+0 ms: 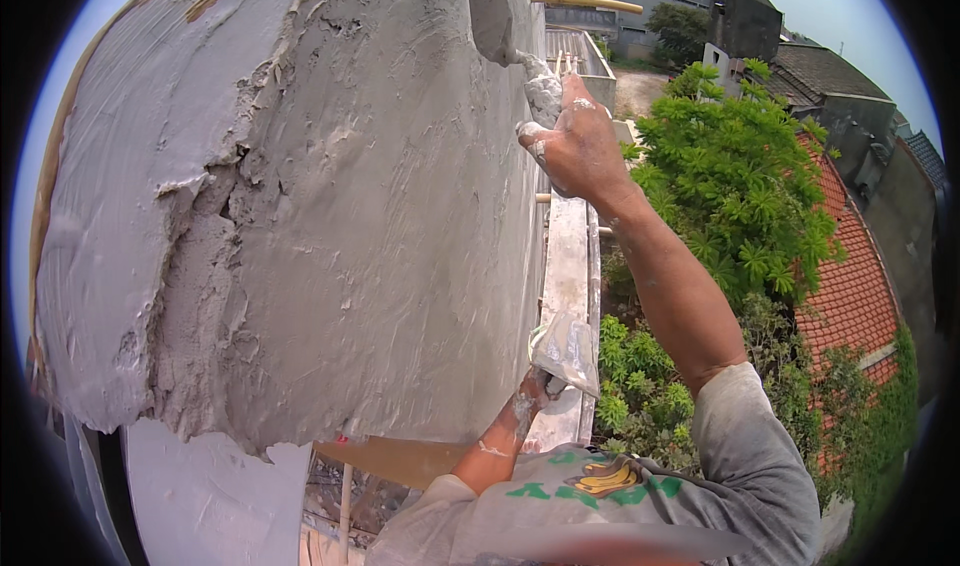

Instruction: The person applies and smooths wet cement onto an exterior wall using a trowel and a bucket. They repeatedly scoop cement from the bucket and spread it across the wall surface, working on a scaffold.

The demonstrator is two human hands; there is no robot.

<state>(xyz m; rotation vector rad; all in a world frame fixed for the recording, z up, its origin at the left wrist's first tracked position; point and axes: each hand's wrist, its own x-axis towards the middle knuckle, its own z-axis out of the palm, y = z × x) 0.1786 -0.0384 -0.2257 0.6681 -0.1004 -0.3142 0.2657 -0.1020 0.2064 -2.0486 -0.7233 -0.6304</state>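
A grey wall of wet plaster (380, 216) fills the left and middle of the view, with a rough, torn ridge down its left part. My right hand (580, 151) is raised at the wall's right edge, closed around the plaster-caked handle (543, 96) of a trowel. The trowel's grey blade (491, 16) lies against the upper wall. Lower down, near my chest, my left hand (545, 384) is closed on a pale, plaster-smeared flat tool (568, 351); its exact kind is unclear. My left fingers are partly hidden by it. Plaster spatters both hands.
A narrow, plaster-stained plank (566, 256) runs along the wall's right side. Bamboo poles (590, 3) stick out past the wall. Below to the right are a green tree (740, 176), bushes and an orange tiled roof (855, 266). A white panel (215, 491) stands under the wall's lower edge.
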